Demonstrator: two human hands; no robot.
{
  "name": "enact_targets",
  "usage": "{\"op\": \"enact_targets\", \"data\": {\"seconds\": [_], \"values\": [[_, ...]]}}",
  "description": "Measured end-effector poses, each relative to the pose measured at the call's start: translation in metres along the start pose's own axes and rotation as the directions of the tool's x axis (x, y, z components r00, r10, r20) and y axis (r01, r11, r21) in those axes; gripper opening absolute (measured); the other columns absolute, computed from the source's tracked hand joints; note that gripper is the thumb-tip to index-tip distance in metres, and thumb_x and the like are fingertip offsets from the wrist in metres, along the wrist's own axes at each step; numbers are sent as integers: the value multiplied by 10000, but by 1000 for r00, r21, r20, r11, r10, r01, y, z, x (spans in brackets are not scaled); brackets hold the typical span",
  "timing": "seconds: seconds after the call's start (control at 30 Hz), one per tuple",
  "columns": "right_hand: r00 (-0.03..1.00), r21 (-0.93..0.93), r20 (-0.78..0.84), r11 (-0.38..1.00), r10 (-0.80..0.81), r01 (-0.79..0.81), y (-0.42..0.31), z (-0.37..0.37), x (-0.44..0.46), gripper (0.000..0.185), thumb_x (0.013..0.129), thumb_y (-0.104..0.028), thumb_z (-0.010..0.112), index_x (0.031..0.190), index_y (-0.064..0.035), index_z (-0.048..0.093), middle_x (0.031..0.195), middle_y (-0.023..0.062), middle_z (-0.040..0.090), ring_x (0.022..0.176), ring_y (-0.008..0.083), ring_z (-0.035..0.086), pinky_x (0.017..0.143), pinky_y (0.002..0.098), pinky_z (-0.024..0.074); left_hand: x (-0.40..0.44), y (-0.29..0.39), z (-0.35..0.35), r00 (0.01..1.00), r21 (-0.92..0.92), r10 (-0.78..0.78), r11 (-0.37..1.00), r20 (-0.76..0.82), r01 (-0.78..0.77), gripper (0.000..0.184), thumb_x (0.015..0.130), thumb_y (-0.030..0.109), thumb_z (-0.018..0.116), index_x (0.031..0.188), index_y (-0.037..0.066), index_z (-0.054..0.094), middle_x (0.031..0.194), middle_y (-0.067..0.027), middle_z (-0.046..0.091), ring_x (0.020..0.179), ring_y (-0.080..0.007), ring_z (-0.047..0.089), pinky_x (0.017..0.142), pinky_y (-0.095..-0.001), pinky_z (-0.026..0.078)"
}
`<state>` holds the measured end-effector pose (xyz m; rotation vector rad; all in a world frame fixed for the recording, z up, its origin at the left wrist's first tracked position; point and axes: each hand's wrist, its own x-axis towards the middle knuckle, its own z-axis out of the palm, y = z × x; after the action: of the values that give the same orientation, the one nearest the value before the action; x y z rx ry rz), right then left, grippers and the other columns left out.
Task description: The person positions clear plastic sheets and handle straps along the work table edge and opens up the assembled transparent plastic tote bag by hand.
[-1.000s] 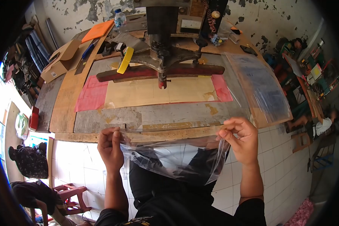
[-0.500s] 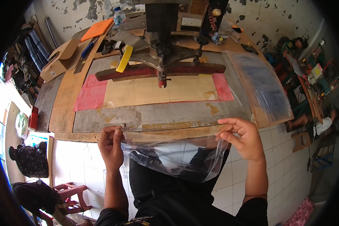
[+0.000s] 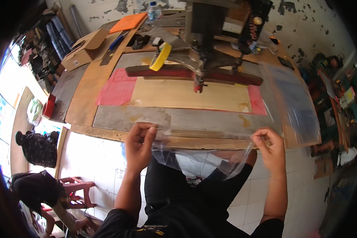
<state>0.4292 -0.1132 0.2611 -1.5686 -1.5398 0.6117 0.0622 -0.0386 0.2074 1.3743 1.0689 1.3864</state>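
Our left hand (image 3: 139,148) and right hand (image 3: 271,148) pinch the thin, clear plastic sheet (image 3: 235,166), whose slack between them could snag on the brown wooden tabletop (image 3: 103,133) beyond.

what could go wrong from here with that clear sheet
The clear plastic sheet sags between the left hand and the right hand, so it could crease or fold onto itself. Its upper edge is close to the wooden table edge and might snag there. The yellow tape roll, hanging on the machine, could get knocked.
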Motion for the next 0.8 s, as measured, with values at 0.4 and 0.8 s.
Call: {"op": "enact_targets", "data": {"seconds": [0.4, 0.8], "values": [[944, 431, -298, 902, 140, 3, 57, 51, -20, 148, 1003, -143, 647, 1034, 1, 624, 1103, 109, 694, 997, 144, 633, 948, 298, 473, -6, -33, 19, 979, 392, 202, 901, 6, -188, 60, 1013, 25, 565, 1034, -29, 582, 927, -160, 755, 932, -239, 749, 838, -324, 559], [739, -388, -319, 794, -593, 469, 117, 89, -29, 95, 1102, -172, 378, 1121, -79, 374, 987, 125, 707, 1034, 271, 696, 1072, 427, 350, -26, -87, 16, 741, 617, 658, 530, 133, -582, 114, 1050, 62, 434, 1120, 142, 394, 947, -63, 772, 922, -271, 723, 985, -453, 436]]}}
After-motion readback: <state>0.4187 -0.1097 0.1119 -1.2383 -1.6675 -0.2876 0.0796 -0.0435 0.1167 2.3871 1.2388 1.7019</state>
